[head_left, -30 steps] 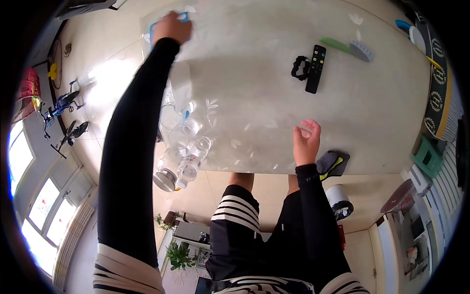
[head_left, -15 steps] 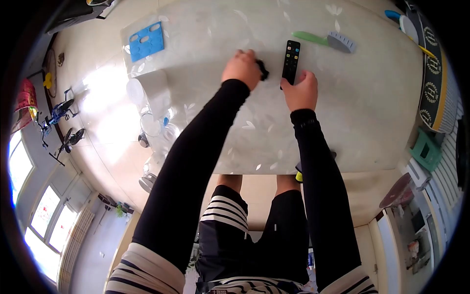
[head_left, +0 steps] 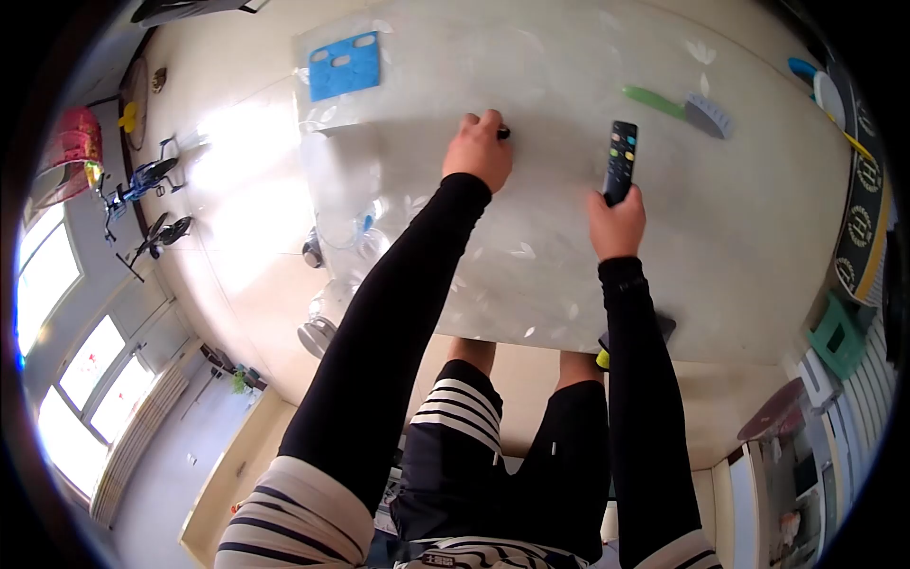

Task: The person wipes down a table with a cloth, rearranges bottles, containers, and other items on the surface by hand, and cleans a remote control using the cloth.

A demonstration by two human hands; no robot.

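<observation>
A black remote control (head_left: 621, 156) with coloured buttons is held at its lower end by my right hand (head_left: 618, 224), its far end pointing away from me. My left hand (head_left: 479, 152) is closed around a small black object (head_left: 503, 134), of which only a bit shows past the fingers. Right of the remote lies a brush (head_left: 706, 115) with a green handle and grey head. At the far left of the table is a flat blue piece with oval holes (head_left: 344, 66).
The pale table (head_left: 531, 275) has a leaf pattern. Clear glass or plastic containers (head_left: 370, 237) stand at its left edge. A dark item with a yellow part (head_left: 604, 358) is partly under my right forearm. A green stool (head_left: 838, 335) is at the right.
The view has shifted, so the table's things appear further right. My right hand and the remote have moved right and nearer to me. Less of the black object shows at my left hand.
</observation>
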